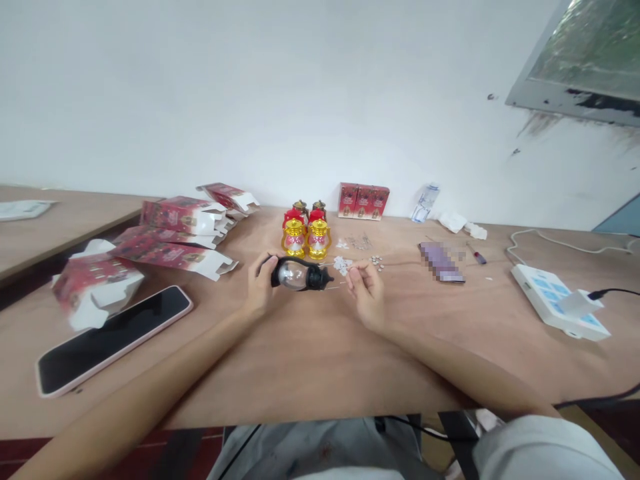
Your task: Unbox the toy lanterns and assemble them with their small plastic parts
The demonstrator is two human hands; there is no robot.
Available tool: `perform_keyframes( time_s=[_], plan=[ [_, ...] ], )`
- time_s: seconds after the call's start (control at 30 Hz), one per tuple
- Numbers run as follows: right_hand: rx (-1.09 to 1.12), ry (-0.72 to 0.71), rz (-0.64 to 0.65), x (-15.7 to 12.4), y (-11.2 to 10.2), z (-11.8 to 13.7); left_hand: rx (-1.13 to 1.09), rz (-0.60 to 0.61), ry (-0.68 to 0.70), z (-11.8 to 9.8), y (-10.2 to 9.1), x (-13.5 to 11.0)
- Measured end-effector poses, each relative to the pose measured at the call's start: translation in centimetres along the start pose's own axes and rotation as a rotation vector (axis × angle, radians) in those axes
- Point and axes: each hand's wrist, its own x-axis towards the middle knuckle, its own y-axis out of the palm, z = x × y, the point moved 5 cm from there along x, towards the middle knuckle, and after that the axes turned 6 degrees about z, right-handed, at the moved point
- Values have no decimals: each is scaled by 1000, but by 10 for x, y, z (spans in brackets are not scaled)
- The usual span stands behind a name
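A small black toy lantern (294, 275) with a clear globe lies sideways above the table, its narrow top pointing right. My left hand (259, 288) is wrapped round its base. From the lantern's top end a thin wire (336, 287) stretches toward my right hand (367, 293), whose thumb and fingers are pinched on it; the exact grip is too small to see. Just behind lie small white pieces (342, 264) and several silvery button-like discs (377, 263). Gold lanterns (318, 239) stand upright beyond, with red lanterns (317, 215) and bronze ones behind them.
Opened red cartons (170, 255) and a phone (115, 340) lie left. Red boxes (363, 201) stand by the wall. Thin wire pieces (360, 241), a purple packet (442, 261), a screwdriver (479, 257) and a white power strip (555, 301) with cables are at centre and right.
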Motion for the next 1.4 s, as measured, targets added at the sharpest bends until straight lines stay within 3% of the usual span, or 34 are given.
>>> perform_keyframes(
  time_s=[0.17,0.4,0.5,0.57,0.63,0.73,0.9,1.07,1.2,1.3,1.4],
  plan=[
    [222,216,120,7,6,-26,3,-47,-149,11,9,-14],
    [262,251,222,3,17,-28,-59,-107,-216,20,11,-17],
    [124,141,59,28,-10,-23,-112,-181,-191,15,0,-8],
    [-58,24,-105,52,-41,-20,-154,-264,-174,10,-9,-3],
    [-302,-55,-181,77,-69,-21,-160,-342,-112,4,-16,1],
    [-675,-44,-112,109,-94,-34,-84,-362,42,-11,-20,4],
    [-854,0,25,124,-108,-55,150,-184,191,-33,-8,-3],
    [-919,-47,106,111,-86,-41,503,39,400,-43,7,-18],
    [-706,-270,86,78,-37,6,694,110,499,-41,13,-25],
    [-536,-309,232,49,6,33,790,130,592,-38,14,-27],
    [-505,-273,353,31,32,41,858,171,697,-35,15,-29]
  ],
)
